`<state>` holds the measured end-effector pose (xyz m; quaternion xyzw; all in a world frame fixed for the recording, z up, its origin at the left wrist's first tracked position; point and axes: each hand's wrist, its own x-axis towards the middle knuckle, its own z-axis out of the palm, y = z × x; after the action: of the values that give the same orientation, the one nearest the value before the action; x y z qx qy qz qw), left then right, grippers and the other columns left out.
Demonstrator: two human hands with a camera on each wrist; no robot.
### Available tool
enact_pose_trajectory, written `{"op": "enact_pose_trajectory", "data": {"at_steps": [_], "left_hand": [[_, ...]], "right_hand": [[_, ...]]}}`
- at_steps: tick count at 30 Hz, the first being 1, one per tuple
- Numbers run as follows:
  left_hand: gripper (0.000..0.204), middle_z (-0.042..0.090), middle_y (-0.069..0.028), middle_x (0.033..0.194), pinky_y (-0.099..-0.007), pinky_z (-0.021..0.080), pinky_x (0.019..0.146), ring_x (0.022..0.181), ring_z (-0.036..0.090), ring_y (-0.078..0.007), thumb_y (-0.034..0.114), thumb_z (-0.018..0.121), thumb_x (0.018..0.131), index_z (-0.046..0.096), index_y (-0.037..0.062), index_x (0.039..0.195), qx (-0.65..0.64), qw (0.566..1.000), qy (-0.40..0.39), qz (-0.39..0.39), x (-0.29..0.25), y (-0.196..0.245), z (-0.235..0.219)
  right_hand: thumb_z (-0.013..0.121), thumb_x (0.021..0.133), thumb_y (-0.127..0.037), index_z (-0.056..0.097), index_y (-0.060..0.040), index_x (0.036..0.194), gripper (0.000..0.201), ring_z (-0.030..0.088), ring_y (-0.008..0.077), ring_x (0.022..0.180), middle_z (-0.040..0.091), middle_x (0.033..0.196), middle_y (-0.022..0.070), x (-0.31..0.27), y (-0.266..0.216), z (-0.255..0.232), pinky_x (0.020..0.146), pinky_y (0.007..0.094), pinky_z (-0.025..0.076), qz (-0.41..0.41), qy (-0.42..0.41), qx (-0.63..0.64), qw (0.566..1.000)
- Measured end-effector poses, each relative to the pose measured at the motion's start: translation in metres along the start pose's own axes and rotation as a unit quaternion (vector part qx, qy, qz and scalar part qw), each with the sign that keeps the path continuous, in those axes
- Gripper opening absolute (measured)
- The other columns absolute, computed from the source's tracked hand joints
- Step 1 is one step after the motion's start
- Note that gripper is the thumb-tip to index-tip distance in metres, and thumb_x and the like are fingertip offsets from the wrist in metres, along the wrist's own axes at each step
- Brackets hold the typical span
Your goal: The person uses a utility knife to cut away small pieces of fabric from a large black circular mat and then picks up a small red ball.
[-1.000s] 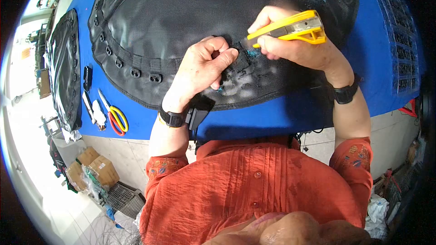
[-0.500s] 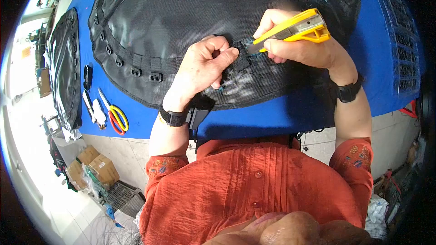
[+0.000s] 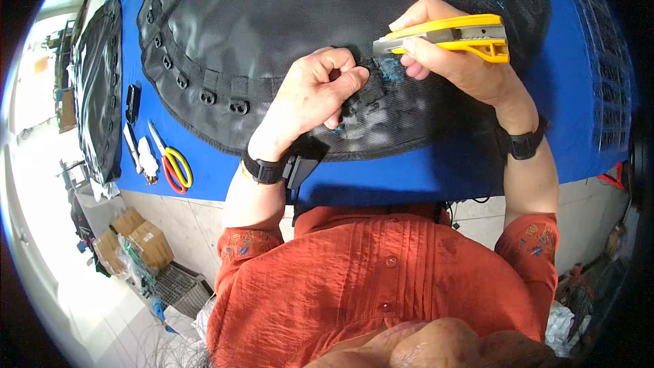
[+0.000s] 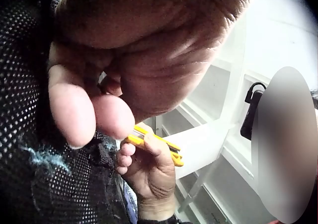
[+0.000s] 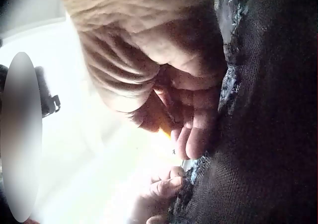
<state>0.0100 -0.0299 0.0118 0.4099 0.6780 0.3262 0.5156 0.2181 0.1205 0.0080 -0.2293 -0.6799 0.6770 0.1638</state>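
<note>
Cutter (image 3: pixel 470 32) has swung more crosswise over the cloth (image 3: pixel 272 20) on the blue desk (image 3: pixel 395 182), blade leftward, clamped in the right hand (image 3: pixel 470 73); left hand (image 3: pixel 310 95) pinches the cloth; boxes (image 3: pixel 148 242) below the desk's left.

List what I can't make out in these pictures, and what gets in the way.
- The spot on the black sheet that the left hand pinches: head view, hidden under its own fingers.
- Most of the yellow knife: right wrist view, behind the right hand.
- The black sheet's far edge: head view, cut off at the top.
- The white thing beside the scissors: head view, too small to name.
</note>
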Motion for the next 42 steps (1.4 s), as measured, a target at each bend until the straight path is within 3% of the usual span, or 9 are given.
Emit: {"op": "enact_pose_trajectory", "data": {"at_steps": [15,25,28,31,36,42], "left_hand": [[0.032,0.051,0.0087,0.062,-0.0227,0.037,0.044,0.045,0.048,-0.0024,0.023,0.069,0.105,0.057,0.0106,0.078,0.010,1.000,0.010,-0.003,-0.001,0.004,0.002],[0.032,0.051,0.0086,0.063,-0.0232,0.037,0.044,0.046,0.048,-0.0026,0.023,0.069,0.105,0.058,0.0101,0.078,0.018,1.000,0.006,-0.006,-0.001,0.006,0.001],[0.033,0.055,0.0003,0.063,-0.0273,0.042,0.043,0.045,0.054,-0.0075,0.023,0.070,0.103,0.061,0.0041,0.078,0.011,1.000,0.004,-0.013,0.001,0.002,-0.001],[0.032,0.051,0.0079,0.064,-0.0235,0.038,0.044,0.046,0.048,-0.0031,0.023,0.068,0.105,0.058,0.0098,0.078,0.006,1.000,0.005,-0.003,0.000,0.003,0.002],[0.033,0.051,0.0077,0.064,-0.0233,0.038,0.044,0.046,0.049,-0.0031,0.023,0.069,0.105,0.057,0.0100,0.077,0.013,1.000,0.004,-0.010,0.000,0.003,0.001],[0.033,0.051,0.0075,0.064,-0.0232,0.038,0.044,0.046,0.049,-0.0031,0.023,0.069,0.105,0.057,0.0099,0.077,0.013,1.000,0.004,-0.010,-0.001,0.005,0.001]], "right_hand": [[0.069,0.099,-0.016,0.066,-0.0068,0.112,0.016,0.062,0.0040,0.080,0.064,0.093,-0.0028,-0.001,0.001,-0.001,0.071,0.0235,0.054,-0.036,-0.018,-0.033,0.999],[0.068,0.098,-0.016,0.067,-0.0061,0.112,0.017,0.061,0.0038,0.078,0.064,0.092,-0.0025,-0.002,-0.001,-0.002,0.070,0.0230,0.053,0.004,-0.018,-0.011,1.000],[0.068,0.097,-0.015,0.066,-0.0060,0.112,0.018,0.061,0.0038,0.081,0.063,0.096,-0.0019,-0.002,-0.003,-0.002,0.071,0.0230,0.054,0.002,-0.015,-0.017,1.000],[0.069,0.096,-0.014,0.066,-0.0059,0.112,0.018,0.061,0.0044,0.083,0.063,0.100,-0.0013,-0.001,-0.004,0.000,0.073,0.0234,0.054,-0.010,-0.015,-0.016,1.000],[0.069,0.095,-0.013,0.066,-0.0053,0.112,0.019,0.059,0.0053,0.082,0.062,0.102,-0.0007,0.000,0.002,0.000,0.075,0.0240,0.052,-0.053,-0.020,-0.037,0.998],[0.067,0.097,-0.014,0.066,-0.0051,0.108,0.014,0.059,0.0051,0.079,0.063,0.096,-0.0013,-0.003,-0.007,0.000,0.071,0.0239,0.052,-0.002,-0.024,-0.038,0.999]]}}
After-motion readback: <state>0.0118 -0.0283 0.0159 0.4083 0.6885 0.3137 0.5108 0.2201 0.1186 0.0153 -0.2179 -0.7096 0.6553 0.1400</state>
